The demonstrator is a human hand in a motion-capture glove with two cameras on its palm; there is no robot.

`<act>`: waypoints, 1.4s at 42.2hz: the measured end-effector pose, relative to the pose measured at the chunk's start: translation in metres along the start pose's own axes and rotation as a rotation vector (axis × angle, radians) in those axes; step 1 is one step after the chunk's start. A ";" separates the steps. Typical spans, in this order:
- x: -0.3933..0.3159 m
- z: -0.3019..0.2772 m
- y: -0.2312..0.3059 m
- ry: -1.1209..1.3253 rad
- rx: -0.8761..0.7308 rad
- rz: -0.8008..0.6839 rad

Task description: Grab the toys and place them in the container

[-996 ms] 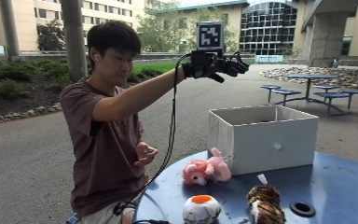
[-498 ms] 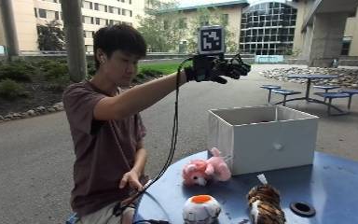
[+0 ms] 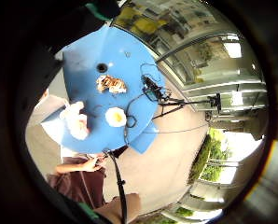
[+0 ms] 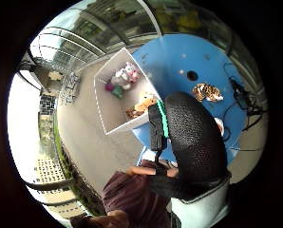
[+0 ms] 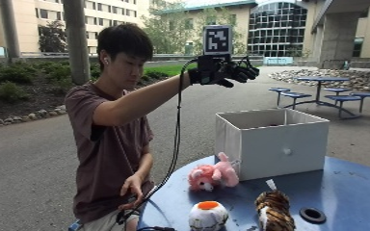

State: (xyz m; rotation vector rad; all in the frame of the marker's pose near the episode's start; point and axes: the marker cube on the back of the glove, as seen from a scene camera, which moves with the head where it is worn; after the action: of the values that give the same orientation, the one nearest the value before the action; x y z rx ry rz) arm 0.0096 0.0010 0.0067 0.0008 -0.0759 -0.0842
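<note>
Outside view first: three toys lie on the round blue table (image 5: pixel 351 187). A pink plush (image 5: pixel 212 176) sits just beside the white container (image 5: pixel 271 144), at about nine o'clock from its near corner and touching or nearly touching its wall. Toward six o'clock from the pink one rests a white ball toy with an orange top (image 5: pixel 207 214), and at three o'clock from that ball lies a striped tiger plush (image 5: pixel 275 217), close to a black grommet hole (image 5: pixel 312 214) in the tabletop. The thumb-side palm view looks down into the container, where several small plush toys (image 4: pixel 125 78) already lie.

High above all this, at roughly eleven o'clock from the container, the gloved right hand (image 5: pixel 227 72) is held out at head height, fingers loosely curled and holding nothing, well apart from every toy. The person's bare left hand (image 5: pixel 132 185) rests by the table's edge at nine o'clock, next to the cable hanging there.
</note>
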 end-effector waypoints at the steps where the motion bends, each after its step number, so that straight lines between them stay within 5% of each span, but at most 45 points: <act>1: -0.001 -0.001 0.001 -0.027 -0.002 -0.037; 12: 0.035 0.005 -0.016 0.076 -0.011 0.155; 31: 0.096 0.028 -0.055 0.006 -0.036 0.068; 37: 0.115 0.042 -0.078 0.025 -0.027 0.244; 59: 0.157 0.090 -0.137 0.024 -0.080 0.317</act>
State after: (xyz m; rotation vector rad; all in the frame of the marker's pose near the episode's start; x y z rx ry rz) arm 0.1474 -0.1483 0.1078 -0.0900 -0.0482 0.2292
